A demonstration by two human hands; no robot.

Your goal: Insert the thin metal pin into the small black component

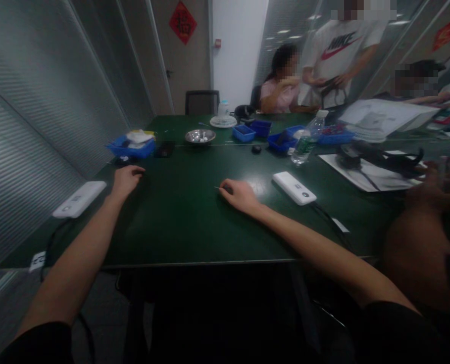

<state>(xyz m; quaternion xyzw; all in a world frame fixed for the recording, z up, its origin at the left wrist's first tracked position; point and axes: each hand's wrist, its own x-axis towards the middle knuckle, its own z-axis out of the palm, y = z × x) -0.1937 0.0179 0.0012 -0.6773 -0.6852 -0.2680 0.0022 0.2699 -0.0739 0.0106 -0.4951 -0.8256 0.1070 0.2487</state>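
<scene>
My left hand rests over the left of the dark green table, with its fingers loosely bent, a little apart, and nothing visible in them. Just beyond it are a small dark round item and a blue tray with white and yellow things in it. Near the table's middle, my right hand is closed, thumb against fingers. A thin, pale, pointed stick pokes out leftward from its fingertips; its kind is too small to make out.
White power banks with cables lie on the left and right. A metal bowl, blue trays and a water bottle stand farther back. Another person's arm is at the right; other people are across the table.
</scene>
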